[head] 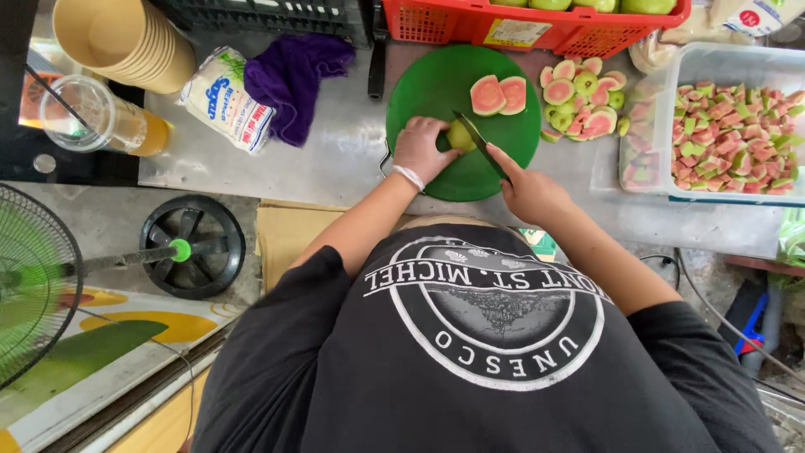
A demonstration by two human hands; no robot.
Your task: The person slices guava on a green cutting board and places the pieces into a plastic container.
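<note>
Left hand: left hand [422, 149] curled over a green guava piece [459, 136], pinning it to the round green cutting board [436, 84]; a white band sits at the wrist.
Right hand: right hand [530, 191] clenched on the knife [476, 138] handle, forefinger stretched along the top.
Guava piece: under the left fingertips, between the two hands, near the board's middle.
Knife axis: long axis slants from the right hand up and away toward the left hand; the tip lies just past the guava, blade touching its right side.
Board edges: near rim lies just behind both wrists; bare board is open beyond the knuckles.
Cut halves: two pink-fleshed guava halves [498, 95] lie face up beyond the knife tip, touching each other.
Pile: guava slices [582, 99] heaped on the counter beyond the right hand, off the board; too overlapped to count.
Tub: one clear plastic tub [713, 59] of cut chunks farther right of the right hand.
Crate: one red crate [537, 29] beyond the board, closing off that side.
Left of the left hand: one purple cloth [293, 75], one white bag [225, 99], one stack of paper cups [126, 38], with bare steel counter [335, 159] between them and the board.
</note>
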